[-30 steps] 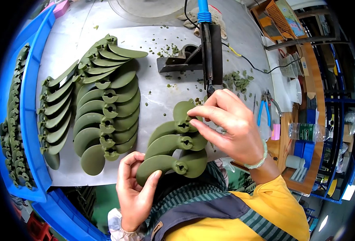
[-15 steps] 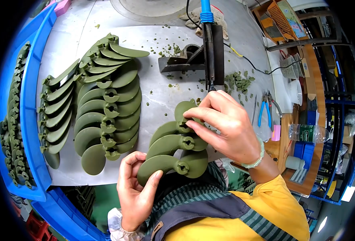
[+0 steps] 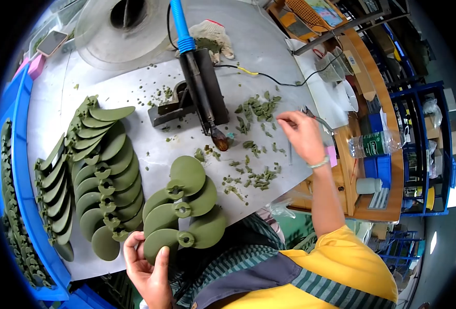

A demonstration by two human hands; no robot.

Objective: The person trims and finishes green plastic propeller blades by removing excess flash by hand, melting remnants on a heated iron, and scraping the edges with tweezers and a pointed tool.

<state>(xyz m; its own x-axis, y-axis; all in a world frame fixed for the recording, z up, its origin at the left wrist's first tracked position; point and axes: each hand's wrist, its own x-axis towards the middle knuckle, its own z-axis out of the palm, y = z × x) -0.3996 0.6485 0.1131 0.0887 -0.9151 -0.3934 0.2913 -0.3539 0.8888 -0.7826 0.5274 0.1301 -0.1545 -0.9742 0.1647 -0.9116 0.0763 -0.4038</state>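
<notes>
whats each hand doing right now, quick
Left hand: closed, thumb and fingers holding the edge of a green blade.
Right hand: fingers bent, tips close together; cannot tell if anything is pinched.

Spreads as grey worktop [image 3: 253,46], lined on near part with paler sheet [image 3: 163,147]. Bears overlapping rows of green bladed parts [image 3: 91,206] at left, black stand [image 3: 173,114] in middle, loose green scraps [image 3: 260,110] at right. Farther back, carries white glove [image 3: 221,34] and, at far left, large round disc [image 3: 96,33].
</notes>
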